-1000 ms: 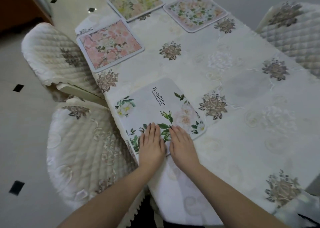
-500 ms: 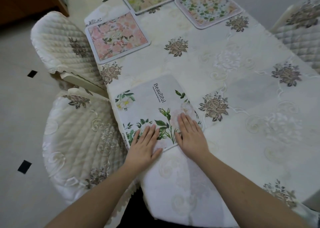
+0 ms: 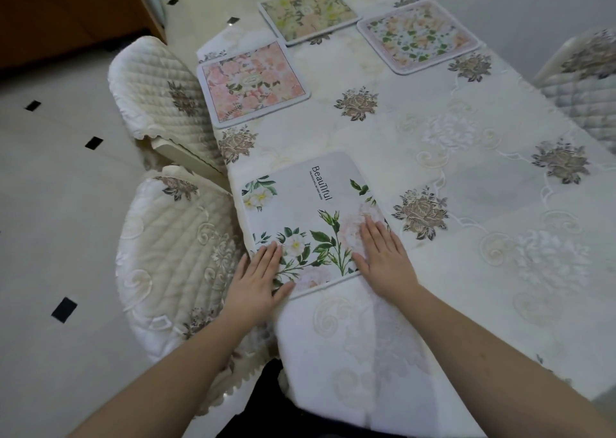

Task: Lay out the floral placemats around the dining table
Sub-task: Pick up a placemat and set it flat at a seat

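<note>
The mat (image 3: 310, 217) marked "Beautiful" is being pressed flat at the table's (image 3: 466, 204) 7 o'clock edge by the left hand (image 3: 258, 279) and right hand (image 3: 383, 257), fingers spread. Bare cloth is lying at 3 o'clock.

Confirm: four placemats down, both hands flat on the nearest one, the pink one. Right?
Not quite. The head view shows the nearest placemat is the pale grey one printed "Beautiful" with green leaves and white flowers, not pink. The pink placemat lies farther along the table's left edge. The rest holds: four placemats are down, and the left hand and right hand both lie flat on the nearest one.
</note>
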Action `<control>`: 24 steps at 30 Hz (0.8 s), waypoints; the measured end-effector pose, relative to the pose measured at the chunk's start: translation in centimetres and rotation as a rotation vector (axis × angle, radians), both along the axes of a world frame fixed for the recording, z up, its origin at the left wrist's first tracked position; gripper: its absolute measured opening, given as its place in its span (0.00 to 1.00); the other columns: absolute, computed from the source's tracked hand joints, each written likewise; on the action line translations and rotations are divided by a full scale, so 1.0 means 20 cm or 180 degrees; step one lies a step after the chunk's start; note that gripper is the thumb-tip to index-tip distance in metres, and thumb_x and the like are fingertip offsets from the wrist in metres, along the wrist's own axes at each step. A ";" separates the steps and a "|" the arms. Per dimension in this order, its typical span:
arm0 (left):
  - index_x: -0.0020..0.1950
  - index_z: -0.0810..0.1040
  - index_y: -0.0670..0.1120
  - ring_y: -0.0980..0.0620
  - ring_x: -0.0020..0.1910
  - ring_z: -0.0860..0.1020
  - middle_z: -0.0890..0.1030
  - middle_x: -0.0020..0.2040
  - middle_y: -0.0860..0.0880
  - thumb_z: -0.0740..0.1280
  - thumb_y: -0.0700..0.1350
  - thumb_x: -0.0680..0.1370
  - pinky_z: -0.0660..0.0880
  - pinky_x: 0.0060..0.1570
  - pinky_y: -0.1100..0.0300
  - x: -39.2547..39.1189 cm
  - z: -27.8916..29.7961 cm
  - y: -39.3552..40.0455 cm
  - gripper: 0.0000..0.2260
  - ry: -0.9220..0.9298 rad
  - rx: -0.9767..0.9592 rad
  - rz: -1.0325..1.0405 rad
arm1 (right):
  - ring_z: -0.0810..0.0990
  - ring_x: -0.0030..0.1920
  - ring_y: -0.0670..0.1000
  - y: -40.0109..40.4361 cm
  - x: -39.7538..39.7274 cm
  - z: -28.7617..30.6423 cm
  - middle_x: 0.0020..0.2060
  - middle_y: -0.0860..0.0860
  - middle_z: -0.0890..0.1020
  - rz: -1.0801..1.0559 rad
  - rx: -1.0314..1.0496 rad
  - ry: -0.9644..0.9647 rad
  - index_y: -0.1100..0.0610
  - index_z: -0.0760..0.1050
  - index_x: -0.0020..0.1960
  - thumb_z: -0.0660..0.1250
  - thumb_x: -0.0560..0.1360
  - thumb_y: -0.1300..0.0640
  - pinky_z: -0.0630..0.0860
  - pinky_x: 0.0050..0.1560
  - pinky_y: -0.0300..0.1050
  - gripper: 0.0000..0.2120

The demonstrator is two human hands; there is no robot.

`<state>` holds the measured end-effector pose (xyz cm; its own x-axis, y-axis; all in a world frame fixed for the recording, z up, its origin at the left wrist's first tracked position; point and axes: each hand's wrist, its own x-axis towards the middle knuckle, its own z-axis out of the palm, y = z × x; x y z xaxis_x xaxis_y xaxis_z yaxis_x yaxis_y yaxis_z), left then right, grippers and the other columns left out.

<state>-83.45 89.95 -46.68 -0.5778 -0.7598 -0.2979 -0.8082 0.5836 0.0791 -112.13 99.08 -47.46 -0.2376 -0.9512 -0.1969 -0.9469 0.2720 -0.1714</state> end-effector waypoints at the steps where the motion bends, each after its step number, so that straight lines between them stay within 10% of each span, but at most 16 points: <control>1: 0.78 0.32 0.55 0.57 0.78 0.34 0.36 0.80 0.56 0.34 0.71 0.76 0.32 0.75 0.52 0.01 0.00 0.00 0.35 -0.0037 -0.0005 0.0061 | 0.37 0.79 0.49 0.00 0.00 0.01 0.79 0.50 0.38 0.0008 0.0068 -0.0064 0.55 0.38 0.80 0.44 0.81 0.35 0.33 0.75 0.45 0.36; 8: 0.81 0.40 0.49 0.51 0.80 0.43 0.42 0.81 0.51 0.52 0.66 0.80 0.39 0.75 0.54 -0.09 0.05 0.07 0.38 0.0431 0.0210 0.0021 | 0.29 0.77 0.49 0.05 0.11 0.01 0.77 0.49 0.31 0.0478 0.0245 -0.0306 0.48 0.28 0.77 0.47 0.72 0.23 0.31 0.74 0.48 0.48; 12: 0.76 0.28 0.52 0.53 0.78 0.34 0.31 0.78 0.53 0.51 0.68 0.79 0.33 0.74 0.56 -0.12 0.02 0.11 0.40 0.0236 0.0254 -0.0268 | 0.33 0.77 0.47 0.04 0.13 0.02 0.78 0.47 0.36 0.0269 0.0115 -0.0354 0.50 0.32 0.77 0.51 0.73 0.25 0.32 0.74 0.46 0.48; 24: 0.79 0.34 0.51 0.50 0.79 0.36 0.34 0.79 0.52 0.47 0.66 0.81 0.31 0.71 0.55 -0.13 0.05 0.05 0.35 0.0076 0.0149 -0.0439 | 0.29 0.76 0.45 -0.01 0.07 0.00 0.77 0.43 0.34 0.0582 0.0214 -0.0326 0.46 0.29 0.76 0.40 0.67 0.19 0.30 0.74 0.44 0.49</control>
